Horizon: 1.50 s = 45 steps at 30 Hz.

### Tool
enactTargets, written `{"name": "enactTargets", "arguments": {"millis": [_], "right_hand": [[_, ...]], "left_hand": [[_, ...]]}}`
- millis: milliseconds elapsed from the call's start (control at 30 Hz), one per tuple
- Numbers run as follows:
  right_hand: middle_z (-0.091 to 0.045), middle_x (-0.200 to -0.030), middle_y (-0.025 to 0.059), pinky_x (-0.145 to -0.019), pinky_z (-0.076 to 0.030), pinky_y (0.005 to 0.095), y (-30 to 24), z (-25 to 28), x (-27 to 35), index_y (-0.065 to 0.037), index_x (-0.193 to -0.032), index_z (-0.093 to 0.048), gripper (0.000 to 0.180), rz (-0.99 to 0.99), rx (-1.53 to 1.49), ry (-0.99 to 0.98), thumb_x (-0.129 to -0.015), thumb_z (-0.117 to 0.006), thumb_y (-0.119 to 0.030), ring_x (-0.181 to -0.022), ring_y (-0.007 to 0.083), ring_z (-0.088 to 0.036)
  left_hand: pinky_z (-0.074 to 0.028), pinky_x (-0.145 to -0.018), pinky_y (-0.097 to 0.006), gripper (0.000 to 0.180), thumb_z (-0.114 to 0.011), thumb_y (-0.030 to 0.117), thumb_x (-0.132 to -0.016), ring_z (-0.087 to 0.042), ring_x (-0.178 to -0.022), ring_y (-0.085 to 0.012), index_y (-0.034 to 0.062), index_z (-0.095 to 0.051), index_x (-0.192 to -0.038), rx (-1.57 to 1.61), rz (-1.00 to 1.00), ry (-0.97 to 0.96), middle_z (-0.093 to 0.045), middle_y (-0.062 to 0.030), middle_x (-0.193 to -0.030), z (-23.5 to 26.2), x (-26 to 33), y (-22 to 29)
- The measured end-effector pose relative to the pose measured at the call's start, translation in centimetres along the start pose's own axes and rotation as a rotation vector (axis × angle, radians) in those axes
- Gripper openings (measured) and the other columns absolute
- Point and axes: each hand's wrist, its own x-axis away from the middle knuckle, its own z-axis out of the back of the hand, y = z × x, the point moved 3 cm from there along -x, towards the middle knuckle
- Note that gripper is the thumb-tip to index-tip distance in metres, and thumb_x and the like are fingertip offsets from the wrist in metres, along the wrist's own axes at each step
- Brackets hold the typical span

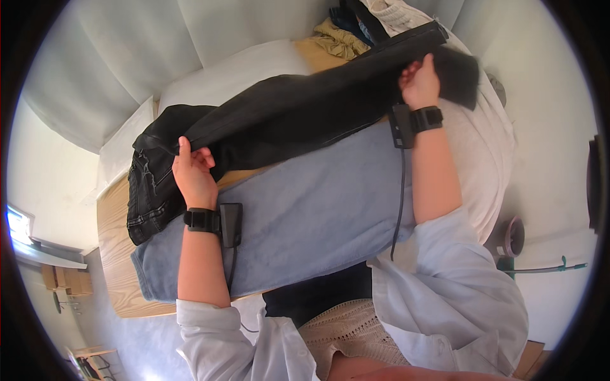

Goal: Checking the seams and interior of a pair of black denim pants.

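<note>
A pair of black jeans stretches across the far side of the table, its waist end at the left and its leg ends at the right. My left hand pinches the cloth near the crotch, thumb up. Farther right, my right hand grips the leg close to its hem, which is raised and blurred. Beneath and nearer to me lies a blue-grey fleece cloth, spread flat. Each wrist wears a black strap with a small box and a cable.
The wooden table shows at the left. At the far right a heap of clothes sits by a pale cloth draped over the table's right side. Light curtains hang behind. Cardboard boxes stand low at the left.
</note>
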Motion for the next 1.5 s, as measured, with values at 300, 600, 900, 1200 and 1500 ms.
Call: {"name": "enactTargets", "arguments": {"millis": [300, 600, 900, 1200, 1500], "right_hand": [[-0.058, -0.061, 0.0006, -0.045, -0.038, 0.0207, 6.5, -4.4, 9.1, -0.008, -0.071, -0.06, 0.037, -0.442, 0.47, -1.003, -0.089, -0.057, -0.039, -0.052, 0.0095, -0.055], [-0.063, -0.074, 0.0082, -0.041, -0.04, 0.0208, 10.6, -3.1, 12.5, -0.003, -0.097, -0.057, 0.046, -1.08, 0.551, -0.911, -0.09, -0.053, -0.048, -0.054, 0.0131, -0.058], [-0.057, -0.064, 0.0047, -0.05, -0.041, 0.0241, 11.1, -3.0, 10.2, -0.006, -0.072, -0.055, 0.033, -0.465, 0.045, -0.601, -0.09, -0.059, -0.034, -0.054, 0.0119, -0.051], [-0.053, -0.062, 0.0019, -0.051, -0.034, 0.0246, 12.2, -2.8, 11.5, -0.01, -0.076, -0.055, 0.024, -0.6, 0.179, -0.7, -0.087, -0.062, -0.03, -0.054, 0.012, -0.046], [-0.055, -0.059, 0.0017, -0.054, -0.036, 0.0237, 9.1, -3.2, 12.1, -0.009, -0.067, -0.057, 0.034, -0.396, 0.201, -0.769, -0.086, -0.063, -0.037, -0.053, 0.0104, -0.047]], "left_hand": [[-0.04, -0.047, -0.025, 0.031, -0.057, 0.032, -0.092, -0.052, -0.052, -0.0131, 0.0065, -0.055, -0.075, -0.022, 0.037, -0.016, -0.058, -0.0058, -0.064, 0.5, -0.3, -0.3], [-0.038, -0.051, -0.026, 0.03, -0.054, 0.03, -0.093, -0.051, -0.056, -0.0142, 0.0041, -0.056, -0.078, 0.152, -0.019, 0.013, -0.057, -0.0067, -0.067, 0.6, -0.3, 0.4], [-0.036, -0.051, -0.025, 0.024, -0.054, 0.029, -0.093, -0.05, -0.059, -0.0144, 0.0056, -0.056, -0.086, 0.043, 0.008, 0.081, -0.057, -0.0054, -0.07, 1.0, -0.2, -0.6], [-0.038, -0.049, -0.026, 0.033, -0.054, 0.036, -0.093, -0.05, -0.053, -0.0149, 0.0036, -0.058, -0.086, -0.118, 0.194, -0.132, -0.057, -0.0071, -0.066, 0.4, -0.6, -0.5], [-0.04, -0.05, -0.028, 0.048, -0.046, 0.042, -0.096, -0.052, -0.052, -0.0162, 0.0007, -0.06, -0.077, -0.079, 0.069, -0.212, -0.058, -0.0081, -0.063, -3.2, 0.6, 1.4]]}}
